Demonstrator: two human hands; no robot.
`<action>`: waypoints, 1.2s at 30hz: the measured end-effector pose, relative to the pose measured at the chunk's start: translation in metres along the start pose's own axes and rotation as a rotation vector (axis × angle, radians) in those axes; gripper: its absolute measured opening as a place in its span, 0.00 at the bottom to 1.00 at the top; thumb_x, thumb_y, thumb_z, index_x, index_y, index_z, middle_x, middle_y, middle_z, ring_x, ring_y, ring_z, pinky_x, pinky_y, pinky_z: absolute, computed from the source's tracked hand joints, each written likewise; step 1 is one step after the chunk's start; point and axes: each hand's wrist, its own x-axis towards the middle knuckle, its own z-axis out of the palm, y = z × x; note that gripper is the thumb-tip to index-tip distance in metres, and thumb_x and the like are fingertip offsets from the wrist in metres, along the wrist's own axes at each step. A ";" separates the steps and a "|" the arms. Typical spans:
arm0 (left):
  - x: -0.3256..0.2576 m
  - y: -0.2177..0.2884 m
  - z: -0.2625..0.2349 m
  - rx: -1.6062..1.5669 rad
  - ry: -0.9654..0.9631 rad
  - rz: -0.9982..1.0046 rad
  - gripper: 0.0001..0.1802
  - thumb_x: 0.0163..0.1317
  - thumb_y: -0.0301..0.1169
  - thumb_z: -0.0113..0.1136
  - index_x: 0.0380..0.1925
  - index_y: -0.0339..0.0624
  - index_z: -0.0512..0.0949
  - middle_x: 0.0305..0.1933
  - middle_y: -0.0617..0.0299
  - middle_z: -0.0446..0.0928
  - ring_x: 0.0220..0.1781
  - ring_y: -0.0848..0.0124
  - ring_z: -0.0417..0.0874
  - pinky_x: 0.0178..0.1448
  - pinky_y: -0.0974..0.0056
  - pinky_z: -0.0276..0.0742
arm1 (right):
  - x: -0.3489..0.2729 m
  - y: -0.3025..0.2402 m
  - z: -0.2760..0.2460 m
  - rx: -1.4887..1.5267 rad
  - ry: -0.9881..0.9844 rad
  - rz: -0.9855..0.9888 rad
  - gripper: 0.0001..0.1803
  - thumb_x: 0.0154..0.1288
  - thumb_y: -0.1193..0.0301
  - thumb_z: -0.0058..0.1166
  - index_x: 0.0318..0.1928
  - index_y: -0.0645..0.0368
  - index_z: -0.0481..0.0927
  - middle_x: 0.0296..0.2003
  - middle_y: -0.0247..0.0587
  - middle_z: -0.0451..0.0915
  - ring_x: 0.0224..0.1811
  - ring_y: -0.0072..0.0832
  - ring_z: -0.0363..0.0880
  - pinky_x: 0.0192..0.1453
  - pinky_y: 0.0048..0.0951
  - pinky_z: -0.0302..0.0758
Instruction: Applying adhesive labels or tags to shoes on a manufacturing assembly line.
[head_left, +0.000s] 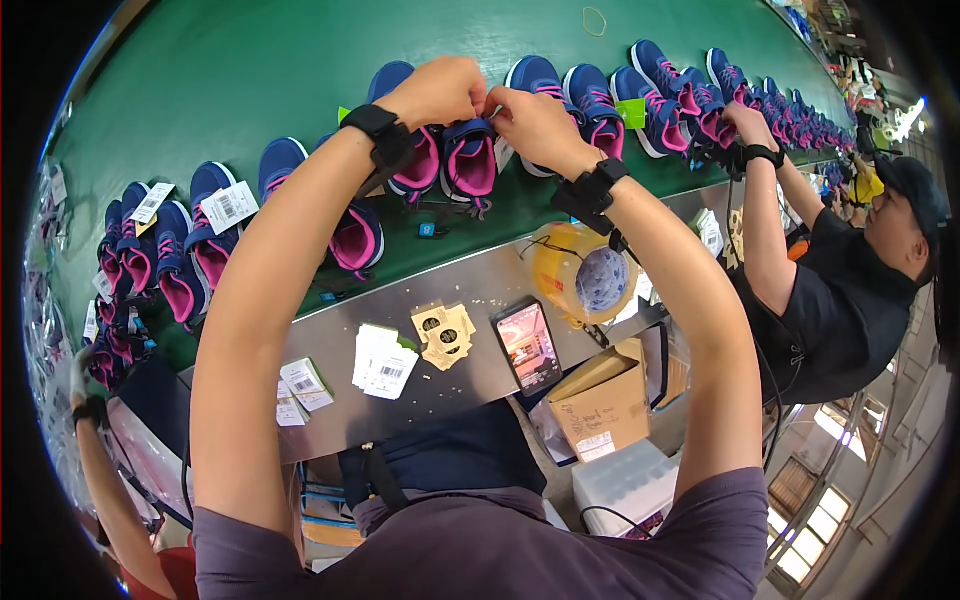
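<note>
Both my arms reach forward over a green conveyor belt [250, 80]. My left hand [440, 92] and my right hand [535, 120] meet above a blue shoe with a pink lining [470, 158], fingers pinched together at its heel. What they pinch is too small to tell; a white tag [503, 152] hangs just below my right hand. A second matching shoe [420, 165] lies touching it on the left. Black bands sit on both wrists.
A long row of blue and pink shoes [660, 100] runs along the belt, some with white tags [230, 207]. On the steel ledge [450, 380] lie labels [385, 365], brown card tags [443, 332], a phone [528, 345] and a tape roll [585, 272]. A person in black [830, 290] works at right; another arm [110, 480] at left.
</note>
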 end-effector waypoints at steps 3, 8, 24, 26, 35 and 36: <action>-0.009 0.001 0.002 -0.097 0.122 -0.057 0.09 0.43 0.27 0.61 0.27 0.42 0.84 0.21 0.54 0.80 0.23 0.63 0.82 0.32 0.61 0.77 | -0.001 0.004 -0.006 0.070 -0.043 -0.001 0.09 0.58 0.69 0.51 0.38 0.54 0.81 0.27 0.49 0.81 0.32 0.44 0.81 0.36 0.42 0.75; -0.013 0.002 -0.003 0.048 0.186 -0.099 0.10 0.44 0.32 0.64 0.29 0.45 0.84 0.27 0.53 0.81 0.32 0.54 0.82 0.38 0.58 0.77 | 0.022 0.006 0.007 0.203 -0.100 0.035 0.11 0.58 0.65 0.55 0.39 0.53 0.81 0.29 0.48 0.81 0.33 0.44 0.81 0.37 0.41 0.75; -0.067 0.013 0.020 -1.469 0.301 -0.138 0.12 0.61 0.24 0.57 0.43 0.29 0.77 0.36 0.57 0.79 0.37 0.73 0.81 0.46 0.71 0.79 | 0.002 -0.012 -0.049 1.108 -0.203 0.267 0.15 0.68 0.72 0.49 0.52 0.69 0.72 0.44 0.45 0.78 0.46 0.26 0.79 0.53 0.24 0.77; -0.069 0.011 0.024 -1.470 0.320 -0.142 0.13 0.62 0.23 0.57 0.45 0.29 0.77 0.37 0.57 0.79 0.37 0.73 0.81 0.48 0.71 0.79 | 0.002 -0.013 -0.048 1.135 -0.210 0.250 0.16 0.68 0.73 0.49 0.52 0.69 0.72 0.45 0.45 0.78 0.48 0.26 0.78 0.54 0.24 0.76; -0.064 0.029 0.033 -1.302 0.447 -0.123 0.17 0.62 0.24 0.57 0.49 0.28 0.70 0.37 0.54 0.79 0.38 0.70 0.83 0.45 0.70 0.81 | 0.005 -0.017 -0.048 0.965 -0.260 0.198 0.14 0.67 0.72 0.52 0.51 0.64 0.74 0.44 0.40 0.79 0.48 0.24 0.79 0.54 0.21 0.76; -0.065 0.030 0.031 -1.275 0.459 -0.133 0.20 0.61 0.23 0.58 0.52 0.28 0.67 0.37 0.53 0.79 0.37 0.69 0.83 0.44 0.70 0.81 | 0.005 -0.020 -0.048 0.950 -0.297 0.194 0.14 0.66 0.72 0.52 0.51 0.64 0.75 0.44 0.40 0.79 0.47 0.23 0.79 0.53 0.21 0.76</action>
